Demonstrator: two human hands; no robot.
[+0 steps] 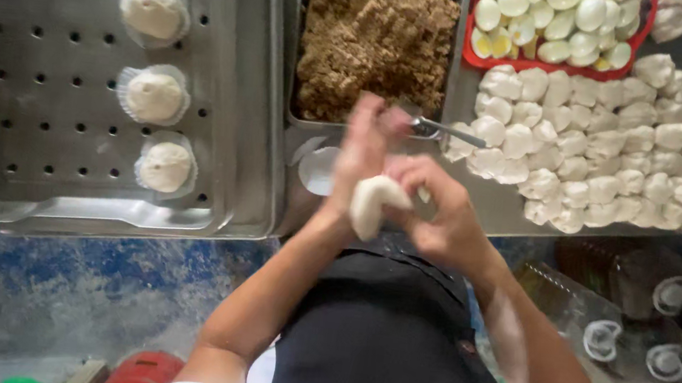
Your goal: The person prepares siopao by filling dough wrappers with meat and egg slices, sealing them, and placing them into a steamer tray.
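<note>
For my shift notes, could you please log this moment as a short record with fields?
Left hand: left hand pressed against a dough piece
Right hand: right hand pinching the same dough
Finished pieces: three buns in paper cups on a perforated metal tray
Filling: brown crumbly filling in a metal pan, spoon at its edge
Raw stock: dough portions in rows
Also: peeled eggs in a red basket

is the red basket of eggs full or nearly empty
Full: the red basket at the top is heaped with peeled boiled eggs, a few halved showing yolk; its top edge is out of frame.
</note>
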